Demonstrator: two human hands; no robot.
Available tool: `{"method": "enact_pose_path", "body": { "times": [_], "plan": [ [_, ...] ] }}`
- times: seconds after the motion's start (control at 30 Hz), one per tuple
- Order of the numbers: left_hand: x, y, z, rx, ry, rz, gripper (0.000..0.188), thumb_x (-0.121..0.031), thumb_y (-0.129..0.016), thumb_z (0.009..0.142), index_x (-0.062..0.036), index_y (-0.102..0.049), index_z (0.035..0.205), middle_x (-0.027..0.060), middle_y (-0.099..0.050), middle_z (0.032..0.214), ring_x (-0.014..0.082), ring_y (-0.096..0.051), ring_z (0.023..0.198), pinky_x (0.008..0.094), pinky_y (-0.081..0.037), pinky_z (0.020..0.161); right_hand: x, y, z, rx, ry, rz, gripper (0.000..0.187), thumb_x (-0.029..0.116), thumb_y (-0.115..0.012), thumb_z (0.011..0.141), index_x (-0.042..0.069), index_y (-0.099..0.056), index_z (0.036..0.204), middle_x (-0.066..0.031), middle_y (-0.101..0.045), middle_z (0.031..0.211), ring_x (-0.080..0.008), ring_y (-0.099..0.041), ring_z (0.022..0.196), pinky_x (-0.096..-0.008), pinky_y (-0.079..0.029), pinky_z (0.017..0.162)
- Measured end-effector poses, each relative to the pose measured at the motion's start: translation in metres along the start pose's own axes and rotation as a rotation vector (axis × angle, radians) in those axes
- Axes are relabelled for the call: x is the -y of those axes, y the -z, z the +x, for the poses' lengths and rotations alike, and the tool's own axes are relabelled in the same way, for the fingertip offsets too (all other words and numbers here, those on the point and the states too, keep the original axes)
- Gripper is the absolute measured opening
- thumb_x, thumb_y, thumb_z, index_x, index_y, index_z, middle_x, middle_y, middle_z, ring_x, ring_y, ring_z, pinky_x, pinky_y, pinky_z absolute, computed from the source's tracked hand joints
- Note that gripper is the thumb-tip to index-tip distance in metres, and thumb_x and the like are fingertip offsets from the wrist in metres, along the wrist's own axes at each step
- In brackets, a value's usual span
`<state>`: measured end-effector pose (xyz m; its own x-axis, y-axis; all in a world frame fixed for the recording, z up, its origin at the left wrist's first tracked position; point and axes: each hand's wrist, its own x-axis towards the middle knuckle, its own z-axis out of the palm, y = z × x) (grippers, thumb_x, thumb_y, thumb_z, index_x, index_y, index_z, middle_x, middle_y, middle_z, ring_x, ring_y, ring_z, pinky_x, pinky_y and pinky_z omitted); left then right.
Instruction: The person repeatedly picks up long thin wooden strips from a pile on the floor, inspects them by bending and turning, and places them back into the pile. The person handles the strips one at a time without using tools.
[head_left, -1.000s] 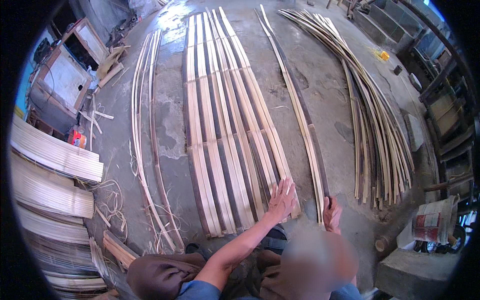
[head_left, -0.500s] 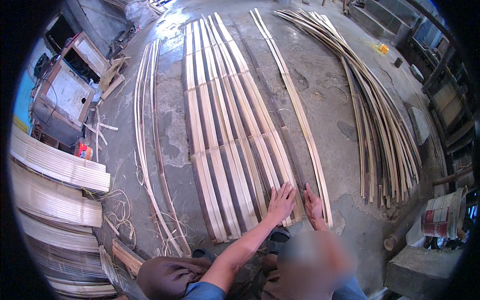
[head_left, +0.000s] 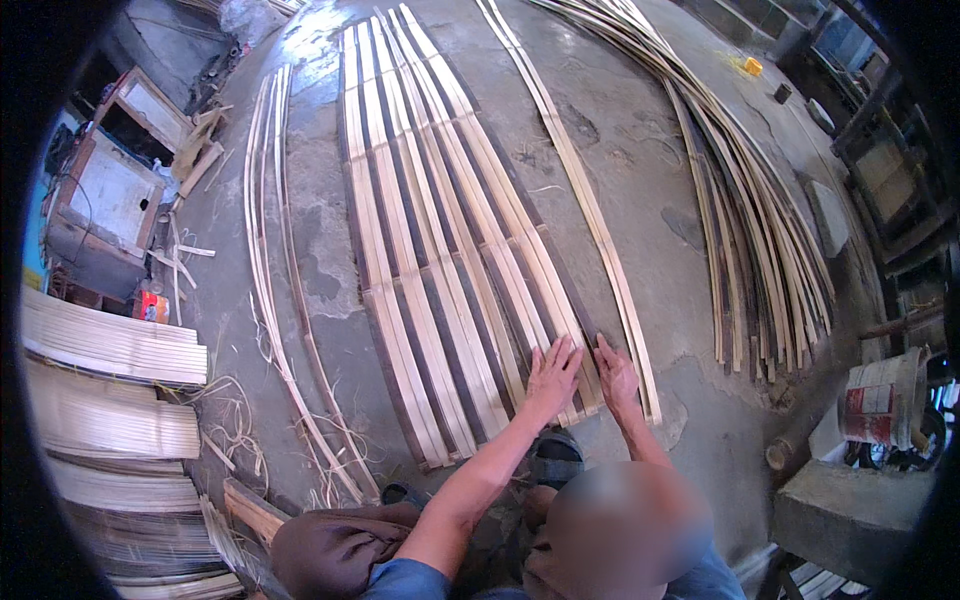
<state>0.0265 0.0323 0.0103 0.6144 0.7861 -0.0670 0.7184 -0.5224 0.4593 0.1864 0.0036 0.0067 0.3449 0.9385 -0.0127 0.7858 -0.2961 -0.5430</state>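
Long bamboo strips, pale and dark by turns, lie side by side as a flat row on the floor in front of me. My left hand rests flat on the near right end of this row, fingers spread over the pale strips. Just right of it, my right hand touches the row's outer edge with its fingers stretched forward. Between the two hands runs a dark strip, lying along the row's right side; its near end is partly hidden by my right hand.
A separate pale strip pair lies right of the row, and a large bundle of strips beyond it. Loose thin strips lie left. Stacked slat bundles fill the left side. A white bucket stands at right.
The dark strip, apart from the row before, now lies against its right edge. Both hands stay near the row's near right end. The whole view has shifted slightly.
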Motion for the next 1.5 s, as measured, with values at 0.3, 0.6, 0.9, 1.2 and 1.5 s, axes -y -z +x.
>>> {"method": "enact_pose_path", "body": {
  "times": [0.3,0.6,0.9,1.2,1.5],
  "plan": [
    [-0.003,-0.001,0.001,-0.019,-0.016,0.040,0.064,-0.016,-0.061,0.081,-0.0071,-0.036,0.140,0.0082,-0.025,0.151,0.0335,-0.025,0.138,0.0637,-0.019,0.108,0.010,0.000,-0.005,0.063,-0.033,-0.234,0.038,0.039,-0.048,0.095,0.031,-0.053,0.131,-0.0149,-0.058,0.091,-0.0332,-0.065,0.076,-0.0458,-0.052,0.059],
    [-0.004,0.000,0.003,0.026,-0.013,0.071,0.071,-0.016,-0.064,0.078,-0.0090,-0.033,0.142,0.0068,-0.026,0.150,0.0331,-0.025,0.138,0.0637,-0.020,0.108,0.014,-0.004,-0.002,0.026,-0.064,-0.262,0.038,0.035,-0.056,0.090,0.029,-0.056,0.128,-0.0099,-0.056,0.089,-0.0303,-0.063,0.079,-0.0452,-0.050,0.061],
    [-0.016,0.004,0.000,0.045,0.014,0.124,0.066,-0.029,-0.059,0.086,-0.0227,-0.031,0.145,0.0130,-0.022,0.150,0.0373,-0.019,0.139,0.0696,-0.019,0.104,-0.006,0.029,-0.013,-0.130,-0.092,-0.335,0.048,0.033,-0.057,0.088,0.023,-0.047,0.134,-0.0102,-0.054,0.114,-0.0318,-0.052,0.107,-0.0506,-0.043,0.087],
    [-0.020,-0.012,0.006,-0.040,-0.059,0.144,0.061,-0.042,-0.054,0.088,-0.0129,-0.041,0.140,0.0115,-0.023,0.153,0.0306,-0.017,0.142,0.0606,-0.011,0.111,-0.062,0.056,-0.017,-0.132,-0.130,-0.203,0.035,0.031,-0.058,0.089,0.014,-0.061,0.120,-0.0174,-0.061,0.090,-0.0336,-0.060,0.075,-0.0436,-0.048,0.066],
    [-0.015,-0.012,-0.002,0.018,-0.076,0.124,0.065,-0.034,-0.053,0.088,-0.0077,-0.032,0.144,0.0064,-0.025,0.153,0.0257,-0.024,0.140,0.0528,-0.013,0.113,-0.014,0.062,-0.022,-0.292,-0.113,0.235,0.038,0.021,-0.063,0.089,0.004,-0.060,0.122,-0.0117,-0.058,0.066,-0.0157,-0.049,0.056,-0.0315,-0.043,0.055]
  ]
}}
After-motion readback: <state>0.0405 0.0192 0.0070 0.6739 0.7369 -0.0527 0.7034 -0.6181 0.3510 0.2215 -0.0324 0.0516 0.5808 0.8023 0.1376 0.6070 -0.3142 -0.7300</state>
